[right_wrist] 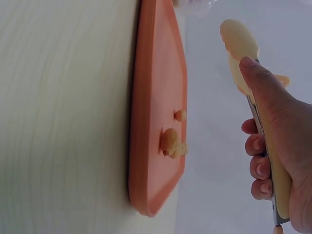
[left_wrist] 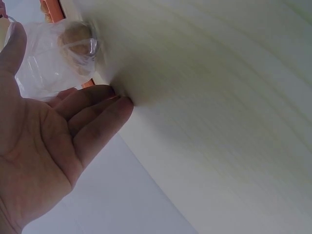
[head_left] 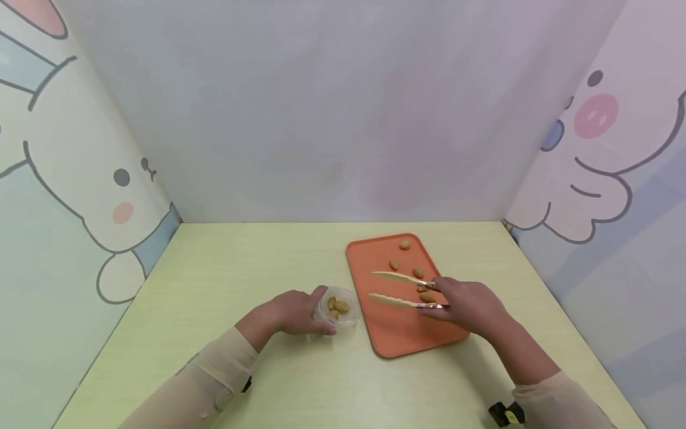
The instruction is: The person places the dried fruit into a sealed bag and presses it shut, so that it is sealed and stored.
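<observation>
My left hand [head_left: 297,313] curls round the side of a small clear plastic cup [head_left: 351,314], thumb on the near side and fingers on the far side. Several brown, nut-like pieces [head_left: 342,307] lie inside it. With my right hand [head_left: 474,307] I grip a pair of tongs [right_wrist: 239,41] with cream-coloured heads and metal arms. The two tong heads are spread apart above an orange tray [head_left: 396,339], with nothing between them. More brown pieces [head_left: 404,245] are scattered over the tray's far and right part, some partly hidden beneath the tongs and right hand.
The cup stands just left of the tray on a pale wooden table [head_left: 241,262]. A plain pale wall [head_left: 343,119] closes off the back. Side walls with cartoon animals [head_left: 123,179] border the table left and right.
</observation>
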Demonstrator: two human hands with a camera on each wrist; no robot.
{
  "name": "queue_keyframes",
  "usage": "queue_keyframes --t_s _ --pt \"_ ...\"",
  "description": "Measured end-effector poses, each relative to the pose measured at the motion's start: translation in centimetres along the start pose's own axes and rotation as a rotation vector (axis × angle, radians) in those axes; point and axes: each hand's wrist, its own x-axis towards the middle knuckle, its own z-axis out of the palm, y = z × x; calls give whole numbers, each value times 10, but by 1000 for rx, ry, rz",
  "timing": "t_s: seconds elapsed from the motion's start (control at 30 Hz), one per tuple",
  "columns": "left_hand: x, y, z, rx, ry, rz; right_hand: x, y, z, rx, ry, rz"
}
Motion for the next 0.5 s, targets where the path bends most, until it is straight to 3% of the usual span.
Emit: queue_keyframes --t_s 0.27,0.5 --pt "1 0 1 0 3 4 -15 17 -5 -19 -12 73" --pt "2 -1 0 16 -2 6 -29 31 -9 -32 12 88"
